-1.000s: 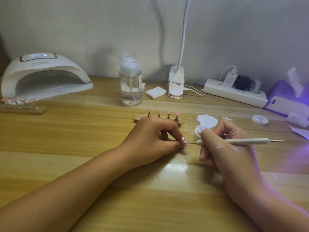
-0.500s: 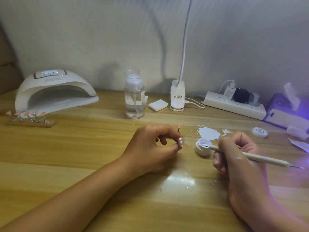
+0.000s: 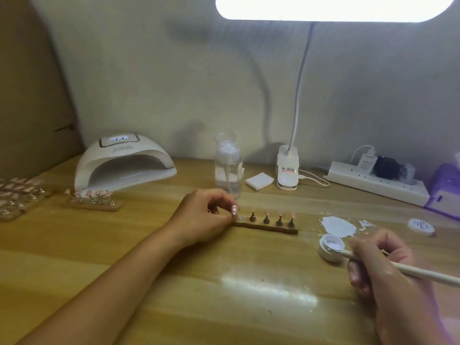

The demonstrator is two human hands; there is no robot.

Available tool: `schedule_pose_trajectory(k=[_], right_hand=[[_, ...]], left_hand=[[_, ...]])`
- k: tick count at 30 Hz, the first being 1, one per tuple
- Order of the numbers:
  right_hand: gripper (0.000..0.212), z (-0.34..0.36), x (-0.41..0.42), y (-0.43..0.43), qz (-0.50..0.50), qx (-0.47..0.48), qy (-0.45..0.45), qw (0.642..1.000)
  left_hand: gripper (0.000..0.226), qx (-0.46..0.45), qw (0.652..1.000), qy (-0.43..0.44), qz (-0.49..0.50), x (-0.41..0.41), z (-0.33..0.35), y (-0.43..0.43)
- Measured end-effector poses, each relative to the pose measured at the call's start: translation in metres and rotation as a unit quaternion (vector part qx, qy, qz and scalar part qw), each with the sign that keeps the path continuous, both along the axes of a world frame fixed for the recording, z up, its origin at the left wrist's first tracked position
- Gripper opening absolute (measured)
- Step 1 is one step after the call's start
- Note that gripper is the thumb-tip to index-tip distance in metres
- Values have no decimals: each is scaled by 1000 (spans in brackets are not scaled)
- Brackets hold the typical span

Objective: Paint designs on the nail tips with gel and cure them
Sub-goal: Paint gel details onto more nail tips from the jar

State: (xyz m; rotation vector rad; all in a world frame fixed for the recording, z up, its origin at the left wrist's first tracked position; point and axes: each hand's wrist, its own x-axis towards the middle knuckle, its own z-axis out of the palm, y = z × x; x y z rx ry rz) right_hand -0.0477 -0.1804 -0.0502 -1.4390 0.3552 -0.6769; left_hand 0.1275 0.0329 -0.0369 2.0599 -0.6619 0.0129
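Observation:
My left hand [image 3: 211,217] pinches a pink nail tip with white dots [image 3: 234,209] just above the bare left end of a wooden holder strip [image 3: 267,227]. Several pink nail tips stand on dark pegs along that strip. My right hand [image 3: 380,267] grips a white dotting pen [image 3: 408,270], whose tip lies over an open white gel pot [image 3: 331,247]. The white curing lamp [image 3: 124,160] stands at the back left with its display lit.
Another strip of nail tips [image 3: 93,199] lies before the lamp, more tips [image 3: 17,195] at far left. A pump bottle [image 3: 227,165], white pad [image 3: 259,181], desk lamp base [image 3: 288,168], power strip [image 3: 375,183], pot lid [image 3: 422,226] and white smear [image 3: 338,226] sit behind.
The camera tilted up. My left hand carried the dotted nail tip from near the pen to the holder strip's left end. The pen tip swung from the nail tip to the gel pot.

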Motion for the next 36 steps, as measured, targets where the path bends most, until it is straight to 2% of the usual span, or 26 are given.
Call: schedule_pose_trajectory(k=[7, 18, 26, 31, 36], right_hand=[[39, -4, 0, -3, -1, -9, 2, 1000], [40, -2, 0, 0, 0, -7, -3, 1000], [41, -2, -1, 1, -2, 10, -13, 1000], [42, 0, -1, 2, -7, 25, -18, 999], [38, 2, -2, 3, -2, 32, -16, 999]], left_hand=[[15, 20, 999, -30, -12, 3, -7, -7], [6, 30, 999, -2, -11, 3, -13, -11], [12, 42, 999, 0, -35, 1, -14, -10], [9, 52, 998, -25, -14, 0, -16, -11], [13, 45, 999, 2, -30, 1, -13, -10]])
